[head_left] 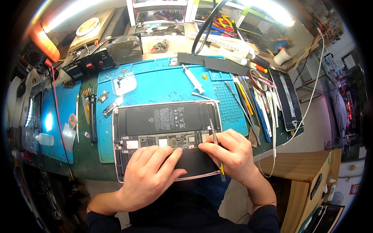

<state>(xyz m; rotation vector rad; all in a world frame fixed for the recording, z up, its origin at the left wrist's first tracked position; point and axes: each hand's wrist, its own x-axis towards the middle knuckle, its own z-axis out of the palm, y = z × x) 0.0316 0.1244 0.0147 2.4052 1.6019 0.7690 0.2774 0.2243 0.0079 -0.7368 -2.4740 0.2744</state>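
An opened tablet (134,112) lies in front of me, its black batteries (165,118) and a narrow circuit board (182,140) between them exposed. My left hand (153,171) rests over the lower battery, fingers stretched with the thumb apart; its index fingertip is at the board's lower edge. Nothing shows in it. My right hand (233,153) is closed, its fingertips pressed at the board's right end. A thin metal tool (213,130) with a yellow patch near its lower end runs through its fingers. What lies beneath the right fingertips is hidden.
The blue work mat (155,83) carries a syringe (192,78), a clear tray of small parts (124,82) and loose components. Tools (252,105) line the right side beside a black panel (286,101). A white cable (320,66) hangs down the right. Wooden cabinet (299,167) at lower right.
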